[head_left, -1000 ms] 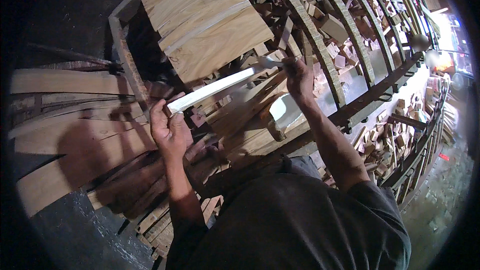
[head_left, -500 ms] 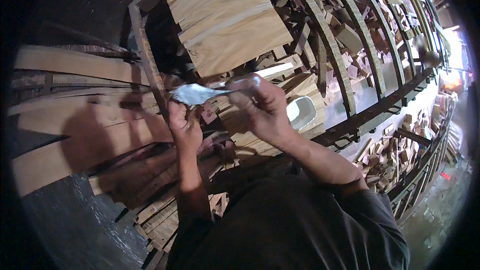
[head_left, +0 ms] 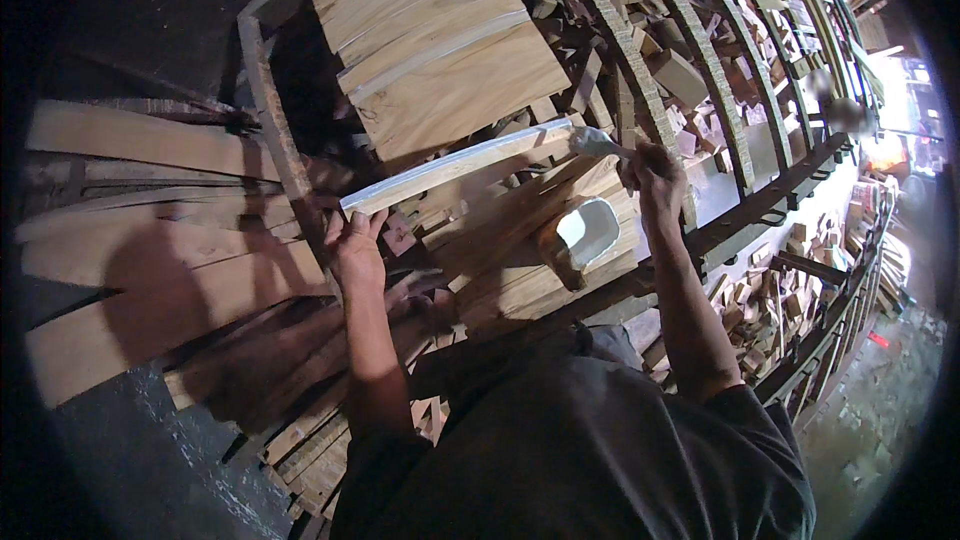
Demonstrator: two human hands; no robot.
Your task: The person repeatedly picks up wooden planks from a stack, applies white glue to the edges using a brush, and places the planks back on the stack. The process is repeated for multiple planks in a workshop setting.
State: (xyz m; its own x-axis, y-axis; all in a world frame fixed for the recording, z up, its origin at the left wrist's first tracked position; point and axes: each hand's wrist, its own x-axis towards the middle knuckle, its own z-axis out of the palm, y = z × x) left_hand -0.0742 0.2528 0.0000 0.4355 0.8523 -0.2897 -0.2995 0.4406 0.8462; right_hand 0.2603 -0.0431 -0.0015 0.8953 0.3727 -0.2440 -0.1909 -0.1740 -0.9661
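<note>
At frame centre the wood strip (head_left: 455, 168) is gripped by the closed left hand (head_left: 355, 250) while a brush (head_left: 597, 143), clasped in the right hand (head_left: 655, 175), should be drawn evenly along its edge.

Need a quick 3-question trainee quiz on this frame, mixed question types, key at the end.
1. True or false: the left hand grips the lower end of the wood strip.
2. What does the right hand hold? A) a hammer B) a brush C) a saw
3. Fill in: the container of white paste sits below the strip, between the two ____.

Key: 1 true; 2 B; 3 hands
</note>
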